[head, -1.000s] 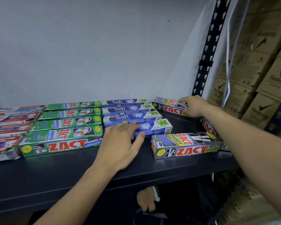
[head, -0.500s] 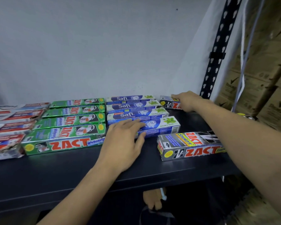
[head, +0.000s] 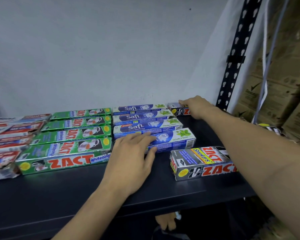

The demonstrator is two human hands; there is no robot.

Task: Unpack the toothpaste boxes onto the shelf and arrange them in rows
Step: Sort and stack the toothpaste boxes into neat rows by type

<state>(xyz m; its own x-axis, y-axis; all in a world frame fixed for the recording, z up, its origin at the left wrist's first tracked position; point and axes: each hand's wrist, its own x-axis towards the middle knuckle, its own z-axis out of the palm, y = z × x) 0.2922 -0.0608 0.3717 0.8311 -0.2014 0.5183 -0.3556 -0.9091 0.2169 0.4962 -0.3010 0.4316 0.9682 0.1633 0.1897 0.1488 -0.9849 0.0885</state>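
Four green ZACT boxes point(head: 64, 156) lie one behind another on the dark shelf point(head: 76, 191), and four blue Safi boxes point(head: 145, 116) lie just beside them on the right. The left hand point(head: 133, 153) rests flat on the nearest Safi box point(head: 177, 141), with its fingers straight across the top and its thumb against the front face, gripping nothing. The right hand point(head: 196, 105) reaches to the back of the shelf and lies on a silver ZACT box point(head: 176, 109) by the wall. Whether its fingers curl round that box I cannot tell. A silver Smokers box point(head: 203, 163) sits near the front edge, partly behind the right forearm. Red-and-white boxes point(head: 10, 135) fill the left end.
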